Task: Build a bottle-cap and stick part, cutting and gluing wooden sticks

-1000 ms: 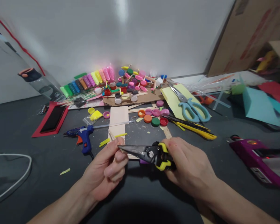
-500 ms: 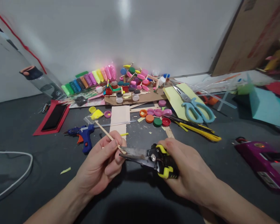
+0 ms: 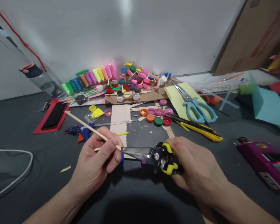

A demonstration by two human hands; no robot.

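My left hand [image 3: 100, 158] pinches a thin wooden stick [image 3: 84, 125] between thumb and fingers. The stick slants up to the left, over the blue glue gun [image 3: 85, 133]. A short pale stick end [image 3: 97, 149] also pokes out beside the same hand's fingers. My right hand [image 3: 198, 165] is wrapped round the black and yellow handles of metal snips [image 3: 140, 154]. The snips' blades look closed, their tips at the stick's lower right end by my left fingertips. Part of a blue round thing [image 3: 122, 158] shows just behind those fingertips.
Coloured bottle caps [image 3: 158, 121], a yellow utility knife [image 3: 207, 132] and light blue scissors [image 3: 198, 112] lie beyond my right hand. At the left are a phone [image 3: 54, 115] on red card and a bottle [image 3: 44, 82]. A purple device [image 3: 263, 163] sits far right.
The snips' blades have gone from parted around the stick to closed. The stick now reaches further up and left, and the short stick end has come into view.
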